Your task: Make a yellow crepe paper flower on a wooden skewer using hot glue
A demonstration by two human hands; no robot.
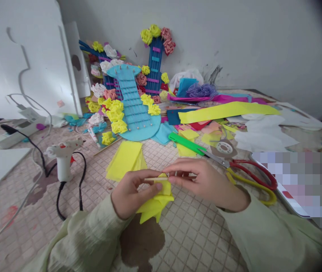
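Note:
Between my hands is a strip of yellow crepe paper (157, 206) with ragged, pointed ends hanging down. Its top edge wraps around a thin wooden stick (152, 179) held level. My left hand (134, 190) pinches the paper and stick with thumb and fingers. From the other side, my right hand (196, 181) closes its fingertips on the stick and the paper's upper edge. Just beyond my left hand lies a stack of yellow paper pieces (124, 160). A light-blue guitar-shaped craft (135, 109) trimmed with yellow paper flowers stands farther back.
A white hot glue gun (64, 160) with a black cord stands at left. To the right lie red-and-yellow-handled scissors (251, 172), a green cutter (186, 143) and a tape roll (223, 148). A power strip (19, 130), a dark-blue flowered guitar craft (155, 66) and paper scraps surround the work area.

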